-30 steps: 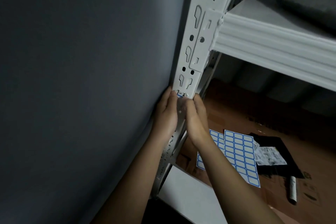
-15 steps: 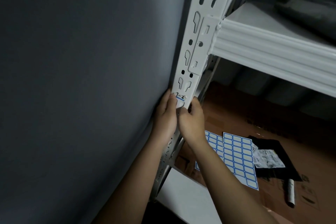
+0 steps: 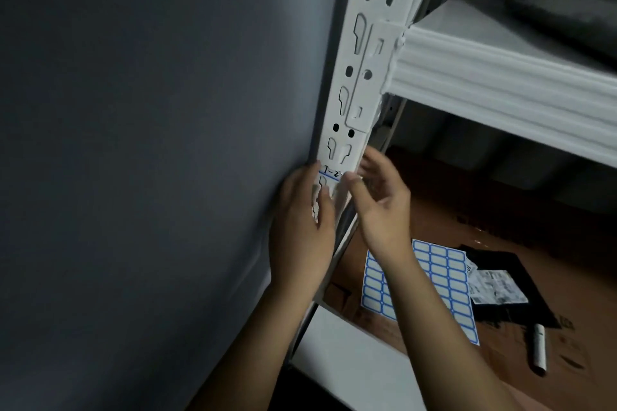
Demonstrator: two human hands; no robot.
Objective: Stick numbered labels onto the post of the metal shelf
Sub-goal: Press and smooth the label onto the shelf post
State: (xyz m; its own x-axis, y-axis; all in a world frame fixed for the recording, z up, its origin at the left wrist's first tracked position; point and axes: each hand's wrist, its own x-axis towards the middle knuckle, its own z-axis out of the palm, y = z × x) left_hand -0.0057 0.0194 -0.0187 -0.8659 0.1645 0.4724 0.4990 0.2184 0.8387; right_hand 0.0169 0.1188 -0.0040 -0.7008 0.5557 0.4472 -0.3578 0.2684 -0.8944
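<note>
Label "1-2" point(image 3: 329, 173) on the white slotted post point(image 3: 359, 77), just below the shelf beam bracket.

One label on the post, blue-edged: thin paper, light, limp, curls easily; best handled by its edges, then rubbed flat. Left hand point(image 3: 302, 227) lies flat against the post under the label, fingers together. Right hand point(image 3: 384, 200) is just right of the label, fingers loosely spread, seemingly off the post and holding nothing. Lower right of the post: two label sheets point(image 3: 437, 280), one marker point(image 3: 538, 347).
</note>
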